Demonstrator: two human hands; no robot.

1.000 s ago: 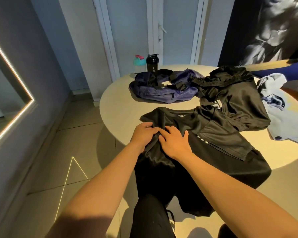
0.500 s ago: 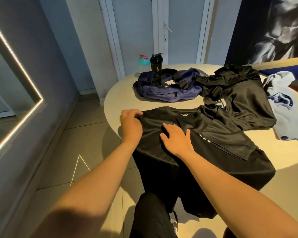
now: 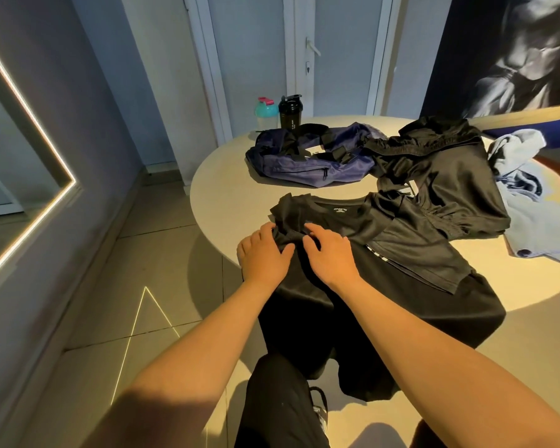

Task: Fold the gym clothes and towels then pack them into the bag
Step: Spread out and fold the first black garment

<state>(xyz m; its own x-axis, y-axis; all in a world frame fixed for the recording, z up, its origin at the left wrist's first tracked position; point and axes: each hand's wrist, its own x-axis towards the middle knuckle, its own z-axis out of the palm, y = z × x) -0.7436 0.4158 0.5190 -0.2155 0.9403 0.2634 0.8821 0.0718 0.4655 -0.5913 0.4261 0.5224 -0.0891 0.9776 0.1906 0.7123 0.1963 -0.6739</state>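
Note:
A black T-shirt (image 3: 401, 305) lies spread over the near edge of the round table (image 3: 227, 189), its hem hanging off. Its left sleeve is bunched up near the collar. My left hand (image 3: 264, 253) grips that bunched sleeve fabric at the shirt's left shoulder. My right hand (image 3: 328, 252) rests on the chest beside it, fingers spread and lightly curled. A navy gym bag (image 3: 307, 160) lies at the back of the table. Black clothes (image 3: 440, 176) are heaped to its right, and a light blue towel (image 3: 530, 215) lies at the far right.
A teal bottle (image 3: 266, 113) and a black shaker bottle (image 3: 290, 114) stand behind the bag at the table's far edge. A door and wall stand close behind. Tiled floor lies to the left. My black-trousered leg (image 3: 282, 402) is under the table edge.
My left hand went out to the shirt's left sleeve, then came back in with the sleeve fabric bunched toward the collar. My right hand stayed on the chest.

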